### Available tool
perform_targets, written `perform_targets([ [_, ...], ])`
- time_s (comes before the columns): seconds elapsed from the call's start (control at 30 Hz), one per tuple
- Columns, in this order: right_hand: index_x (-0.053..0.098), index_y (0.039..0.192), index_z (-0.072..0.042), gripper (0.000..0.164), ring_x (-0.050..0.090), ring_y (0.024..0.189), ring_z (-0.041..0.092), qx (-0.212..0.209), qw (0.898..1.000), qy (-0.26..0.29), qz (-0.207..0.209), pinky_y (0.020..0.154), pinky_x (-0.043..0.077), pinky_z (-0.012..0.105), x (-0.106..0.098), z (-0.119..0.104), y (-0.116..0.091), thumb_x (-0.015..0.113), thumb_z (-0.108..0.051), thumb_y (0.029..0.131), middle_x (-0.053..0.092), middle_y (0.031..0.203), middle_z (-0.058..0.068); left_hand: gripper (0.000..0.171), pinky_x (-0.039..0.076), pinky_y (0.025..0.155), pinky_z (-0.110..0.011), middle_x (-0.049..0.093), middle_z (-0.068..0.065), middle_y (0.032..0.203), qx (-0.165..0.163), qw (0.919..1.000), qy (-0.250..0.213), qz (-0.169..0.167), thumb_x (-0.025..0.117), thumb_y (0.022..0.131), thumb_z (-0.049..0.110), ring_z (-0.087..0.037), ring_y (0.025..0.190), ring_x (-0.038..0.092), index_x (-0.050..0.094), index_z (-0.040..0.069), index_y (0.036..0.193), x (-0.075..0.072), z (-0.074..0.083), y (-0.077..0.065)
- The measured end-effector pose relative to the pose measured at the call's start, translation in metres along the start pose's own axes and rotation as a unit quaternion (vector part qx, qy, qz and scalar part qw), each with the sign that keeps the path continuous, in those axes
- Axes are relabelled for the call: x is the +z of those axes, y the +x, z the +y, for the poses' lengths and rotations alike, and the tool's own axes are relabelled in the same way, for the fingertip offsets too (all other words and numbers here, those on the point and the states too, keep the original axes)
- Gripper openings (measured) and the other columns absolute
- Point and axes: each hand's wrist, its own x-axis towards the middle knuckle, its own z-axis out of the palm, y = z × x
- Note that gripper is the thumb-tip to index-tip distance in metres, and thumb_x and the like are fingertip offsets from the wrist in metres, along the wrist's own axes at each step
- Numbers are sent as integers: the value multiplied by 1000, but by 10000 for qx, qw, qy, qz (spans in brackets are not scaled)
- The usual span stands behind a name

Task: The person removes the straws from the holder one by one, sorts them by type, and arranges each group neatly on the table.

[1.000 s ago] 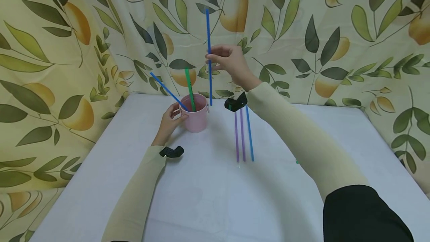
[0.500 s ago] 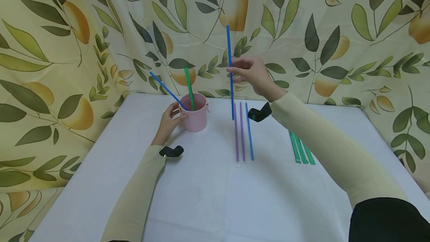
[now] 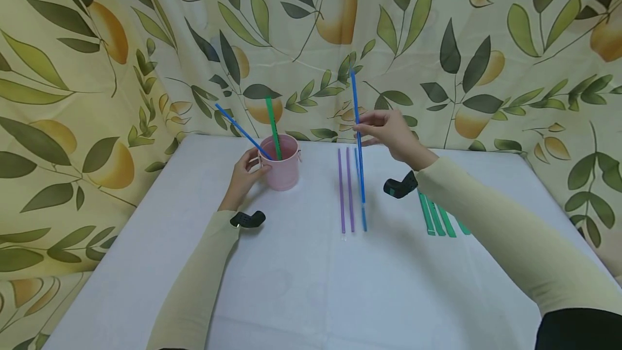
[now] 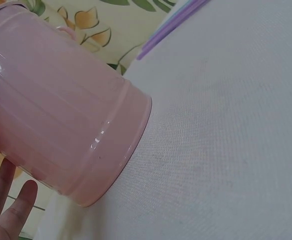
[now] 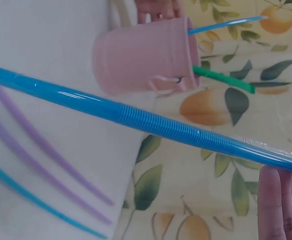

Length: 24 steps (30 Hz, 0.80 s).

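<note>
My left hand point(image 3: 244, 174) holds the side of a small pink bucket point(image 3: 283, 174), thumb near the rim. A blue straw point(image 3: 238, 127) leans left out of the bucket, beside a more upright green straw point(image 3: 274, 128). My right hand point(image 3: 396, 136) pinches another blue straw point(image 3: 360, 163) between thumb and fingers. It hangs almost vertical, and its lower end overlaps a blue straw point(image 3: 364, 221) lying on the table. The right wrist view shows a ribbed section on the held straw point(image 5: 160, 123) and a clear wrapper near my fingers.
Two purple straws point(image 3: 342, 190) lie parallel, left of the lying blue one. Several green straws point(image 3: 437, 220) lie farther right, partly under my right forearm. The white-covered table point(image 3: 291, 274) ends at a leaf-and-fruit patterned curtain point(image 3: 301, 69) behind.
My right hand has moved right and down from beside the bucket with the blue straw, to over the lying straws. Green straws at the right have come into view. My left hand stays on the bucket.
</note>
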Motion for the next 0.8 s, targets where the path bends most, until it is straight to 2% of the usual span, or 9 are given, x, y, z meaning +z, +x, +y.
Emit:
perform_targets([
  [0.17,60,113,4,31,69,79,8,252,9991,-339,35,72,60,31,-9,21,-5,65,-14,88,68,86,-8,65,30,115,-47,37,-20,145,68,10000,-47,-10,65,87,12,-36,135,36,33,1,143,0,0,1],
  [0.3,59,116,5,35,70,81,12,536,9969,-570,25,76,59,36,-15,39,-8,65,-16,88,70,92,-1,65,29,115,-49,37,-21,145,104,9999,-129,-14,65,87,10,-37,135,35,33,1,142,0,0,0],
  [0.4,57,117,6,38,70,81,13,771,9953,-591,-36,78,59,37,-17,52,-10,65,-16,88,71,99,6,65,29,116,-49,36,-22,145,104,9998,-153,-19,65,87,9,-37,135,35,33,0,143,0,0,-1],
  [0.53,54,120,7,40,70,83,14,990,9933,-589,-111,80,58,38,-18,67,-11,63,-16,89,71,100,7,65,29,116,-49,35,-21,146,57,9999,-108,-15,64,87,10,-37,135,34,32,1,143,0,0,-1],
  [0.67,54,120,8,39,68,79,11,1091,9916,-685,-134,78,59,37,-18,80,-9,62,-14,90,70,97,5,65,29,116,-49,36,-20,146,41,9999,-95,-11,65,87,11,-36,135,34,32,2,143,0,0,-1],
  [0.8,56,119,7,36,65,74,5,1232,9893,-776,-68,76,59,34,-16,90,-6,62,-14,90,68,104,11,65,28,116,-49,36,-22,145,116,9998,-146,-7,65,87,9,-37,135,35,33,1,143,0,-1,0],
])
